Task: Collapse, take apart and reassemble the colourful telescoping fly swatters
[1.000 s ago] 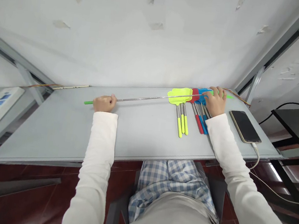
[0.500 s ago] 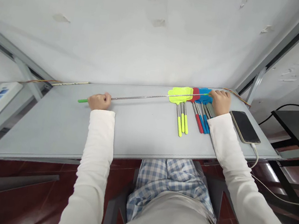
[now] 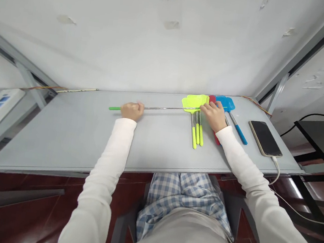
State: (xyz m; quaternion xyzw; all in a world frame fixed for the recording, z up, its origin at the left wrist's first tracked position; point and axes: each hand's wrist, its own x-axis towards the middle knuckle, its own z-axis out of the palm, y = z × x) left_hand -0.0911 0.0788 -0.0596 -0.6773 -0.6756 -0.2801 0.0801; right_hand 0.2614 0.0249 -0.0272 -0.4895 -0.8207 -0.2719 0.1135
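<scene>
Free room over left tabletop [image 3: 58, 135], yellow swatters [image 3: 194, 101] an obstacle rightward.

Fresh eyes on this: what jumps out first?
Bright yellow swatters, toward the back of the table, beside red mesh and blue mesh. Next, the long green-handled swatter, its silver rod running from left hand to right hand. A dark phone lies at the right end.

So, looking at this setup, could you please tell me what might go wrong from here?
The green-handled rod crosses the yellow swatters in view, so a sideways sweep might knock them askew. The right hand partly covers the red swatter and could nudge it. The white cable runs over the table edge near the right sleeve; snagging it might drag the phone.
</scene>
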